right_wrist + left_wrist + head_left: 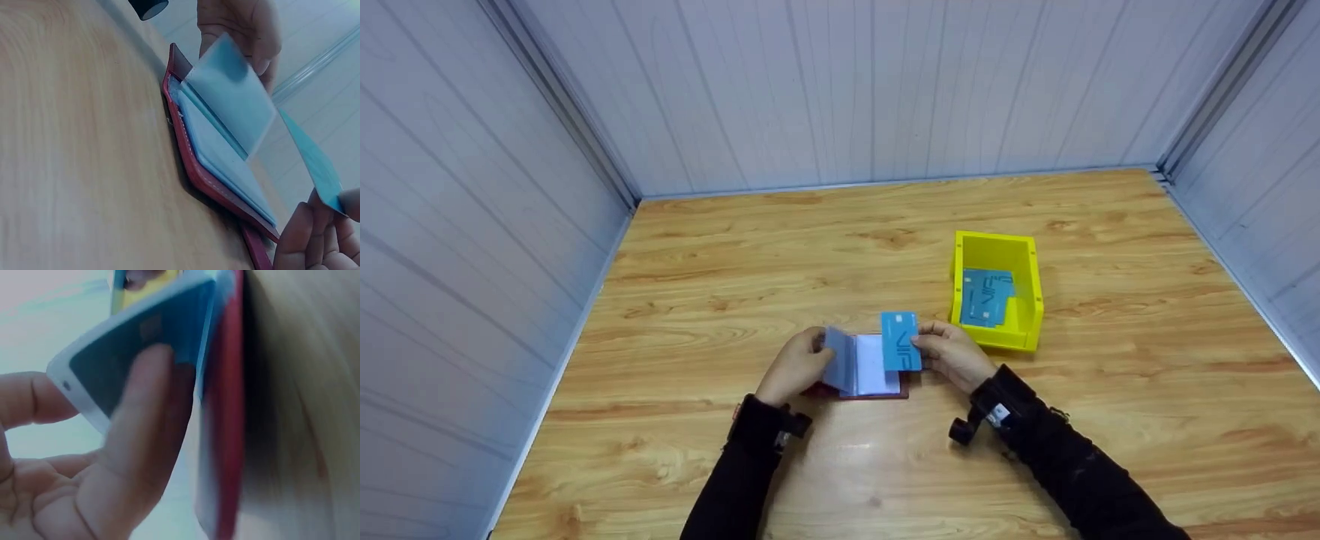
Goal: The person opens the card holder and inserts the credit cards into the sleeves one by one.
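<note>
A red card holder (198, 173) with clear plastic sleeves lies spread on the table. My left hand (796, 367) pinches some raised sleeves (838, 361) between thumb and fingers at the holder's left side. In the left wrist view the thumb presses on a sleeve (101, 365) that has a dark blue face. My right hand (958, 355) pinches a blue card (899, 342) by its right edge, above the holder's right half. The card bears a chip mark and large dark letters, and in the right wrist view it stands tilted, seen nearly edge-on (312, 157).
A yellow bin (1037, 300) stands behind and right of my right hand, with several blue cards (987, 297) inside. The wooden table (780, 247) is bounded by pale panel walls (840, 90) at the back and sides. Both wrists carry black camera mounts.
</note>
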Available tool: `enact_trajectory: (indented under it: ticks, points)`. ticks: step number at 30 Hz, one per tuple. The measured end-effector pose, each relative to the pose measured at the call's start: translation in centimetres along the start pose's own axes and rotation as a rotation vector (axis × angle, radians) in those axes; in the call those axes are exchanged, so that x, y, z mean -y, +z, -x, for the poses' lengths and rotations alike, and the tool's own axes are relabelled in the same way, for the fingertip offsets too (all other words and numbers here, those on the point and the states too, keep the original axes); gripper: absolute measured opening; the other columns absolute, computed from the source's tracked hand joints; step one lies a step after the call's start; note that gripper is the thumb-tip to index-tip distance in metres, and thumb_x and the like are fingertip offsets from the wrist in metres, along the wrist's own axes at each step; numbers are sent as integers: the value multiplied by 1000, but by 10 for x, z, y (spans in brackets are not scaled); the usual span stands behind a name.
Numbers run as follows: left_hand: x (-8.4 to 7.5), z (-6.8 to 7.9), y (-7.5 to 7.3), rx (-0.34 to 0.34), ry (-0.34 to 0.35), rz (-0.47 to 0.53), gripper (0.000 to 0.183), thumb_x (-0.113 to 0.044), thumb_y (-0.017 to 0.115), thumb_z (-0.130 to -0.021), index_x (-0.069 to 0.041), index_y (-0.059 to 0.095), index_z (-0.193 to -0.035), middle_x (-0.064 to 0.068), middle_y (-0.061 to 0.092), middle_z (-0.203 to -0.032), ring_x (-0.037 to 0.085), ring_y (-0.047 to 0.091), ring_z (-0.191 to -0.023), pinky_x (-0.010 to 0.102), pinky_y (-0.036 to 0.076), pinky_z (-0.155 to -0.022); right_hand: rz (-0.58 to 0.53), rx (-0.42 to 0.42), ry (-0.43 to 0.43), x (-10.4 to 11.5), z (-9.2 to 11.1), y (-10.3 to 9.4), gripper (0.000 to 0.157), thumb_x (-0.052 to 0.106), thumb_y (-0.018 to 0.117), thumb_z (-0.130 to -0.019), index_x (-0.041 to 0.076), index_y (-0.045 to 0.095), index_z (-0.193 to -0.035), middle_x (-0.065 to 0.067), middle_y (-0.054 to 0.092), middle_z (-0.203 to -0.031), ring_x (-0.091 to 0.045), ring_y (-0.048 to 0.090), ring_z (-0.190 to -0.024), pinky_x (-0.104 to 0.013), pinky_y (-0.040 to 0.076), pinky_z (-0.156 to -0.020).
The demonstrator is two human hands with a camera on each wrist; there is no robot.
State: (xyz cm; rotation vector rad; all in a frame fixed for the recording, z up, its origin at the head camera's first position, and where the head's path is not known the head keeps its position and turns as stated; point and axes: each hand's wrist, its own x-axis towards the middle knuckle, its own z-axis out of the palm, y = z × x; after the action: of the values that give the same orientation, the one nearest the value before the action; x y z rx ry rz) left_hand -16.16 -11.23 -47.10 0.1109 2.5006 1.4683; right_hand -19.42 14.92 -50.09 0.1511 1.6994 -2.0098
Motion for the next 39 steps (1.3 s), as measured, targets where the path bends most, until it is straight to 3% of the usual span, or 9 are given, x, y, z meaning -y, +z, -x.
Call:
enact_trajectory:
  ticks: [2, 9, 21, 31, 39]
  points:
    - [4, -2, -3, -27, -34, 18, 44, -8, 52, -93, 9, 51, -133, 19, 66, -111, 22, 62, -91, 32, 54, -77, 28, -4, -1, 2, -1, 1, 9, 5, 58, -94, 8, 55, -102, 2, 63, -86, -11, 60, -79, -26, 52, -73]
    - [13, -7, -7, -69, -79, 61, 35, 3, 50, -87, 10, 57, -120, 7, 59, -83, 13, 52, -65, 23, 42, -54, 151, -26, 8, 9, -2, 9, 19, 5, 66, -89, 2, 56, -105, 1, 66, -80, -11, 61, -71, -24, 55, -65]
    - [21, -9, -8, -47, -136, 157, 40, 8, 51, -87, 13, 48, -127, 4, 51, -81, 13, 51, -65, 22, 45, -55, 334, 26, 30, 12, -12, 28, 24, 1, 68, -86, -3, 58, -108, -4, 67, -81, -12, 64, -67, -24, 57, -64]
    - [21, -9, -7, -43, -149, 162, 45, 8, 53, -87, 12, 46, -131, 3, 50, -79, 14, 52, -65, 22, 46, -55, 376, 62, 106, 13, -16, 34, 28, -1, 67, -87, -3, 55, -113, -6, 66, -80, -13, 64, -64, -25, 58, -64]
    - [21, -7, -9, -37, -113, 161, 49, 7, 52, -86, 12, 43, -135, 0, 44, -74, 12, 46, -61, 23, 41, -53, 371, 28, 88, 14, -17, 38, 27, -2, 66, -87, -4, 57, -113, -8, 67, -82, -14, 64, -64, -25, 58, -64]
